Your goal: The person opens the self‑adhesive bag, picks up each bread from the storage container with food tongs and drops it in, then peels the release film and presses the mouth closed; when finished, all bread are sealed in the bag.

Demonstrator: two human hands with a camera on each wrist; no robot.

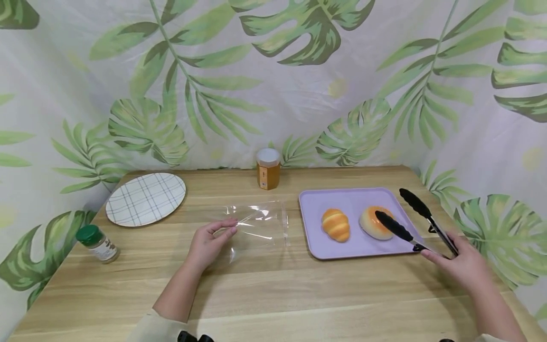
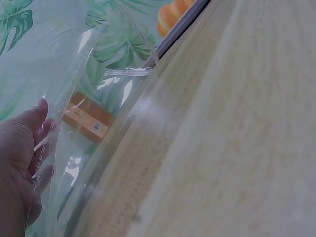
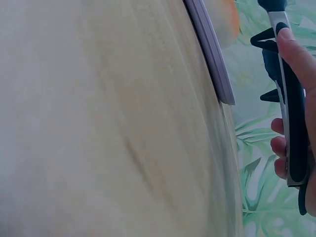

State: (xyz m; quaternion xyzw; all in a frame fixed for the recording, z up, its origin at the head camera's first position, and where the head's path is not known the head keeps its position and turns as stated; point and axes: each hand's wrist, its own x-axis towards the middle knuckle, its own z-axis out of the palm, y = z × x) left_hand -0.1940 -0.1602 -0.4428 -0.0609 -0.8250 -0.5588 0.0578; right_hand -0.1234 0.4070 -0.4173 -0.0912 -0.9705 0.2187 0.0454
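My left hand [image 1: 207, 246] pinches a clear plastic zip bag [image 1: 260, 225] between thumb and fingers, at the end away from its zip strip. The left wrist view shows the bag [image 2: 106, 89] lifted upright beside the hand [image 2: 17, 158]. In my right hand [image 1: 466, 267] are black-tipped metal tongs [image 1: 395, 224], their arms spread apart. One tip is over the right part of a round glazed bun [image 1: 368, 222]; contact cannot be judged. A croissant [image 1: 335, 225] lies left of the bun on the lilac tray [image 1: 342, 249]. The right wrist view shows fingers [image 3: 296, 54] around the tongs' handle [image 3: 295, 123].
A honey-coloured jar [image 1: 268, 170] with a pale lid stands at the back middle of the wooden table [image 1: 265, 304]. On the left are a checked oval plate [image 1: 146, 198] and a green-capped spice jar [image 1: 98, 244]. A leaf-print curtain [image 1: 290, 104] hangs behind.
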